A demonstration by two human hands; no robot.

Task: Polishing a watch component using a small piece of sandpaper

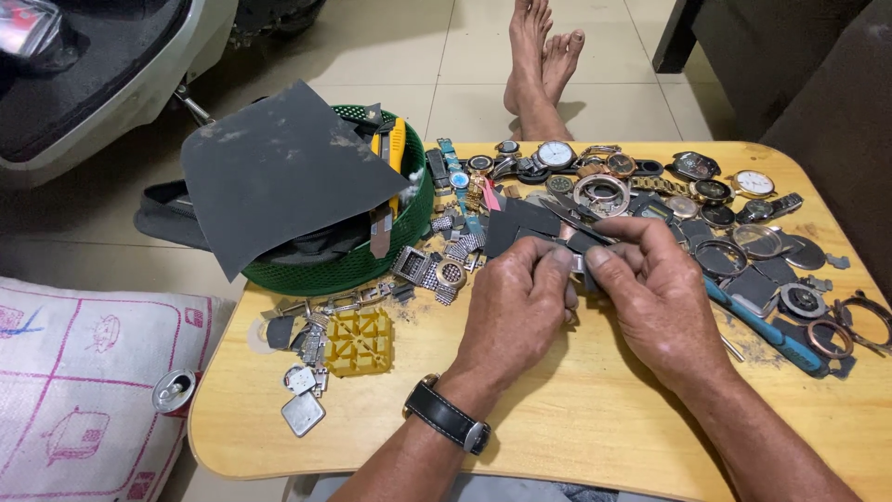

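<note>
Both hands meet over the middle of a low wooden table point(557, 418). My left hand point(516, 311), with a black-strapped watch on its wrist, pinches a small metal watch part point(577, 264) that is mostly hidden between the fingers. My right hand point(655, 297) pinches a small piece of dark sandpaper point(587, 244) pressed against the same part. Dark sandpaper pieces point(520, 223) lie just beyond the fingers.
Several wristwatches point(556, 154), bezels and cases cover the table's far and right side. A green basket point(353, 270) under a large dark sandpaper sheet point(279, 172) stands at the left. A yellow holder block point(358, 340), a blue-handled tool point(762, 325), a cushion point(84, 381), my bare feet point(544, 56).
</note>
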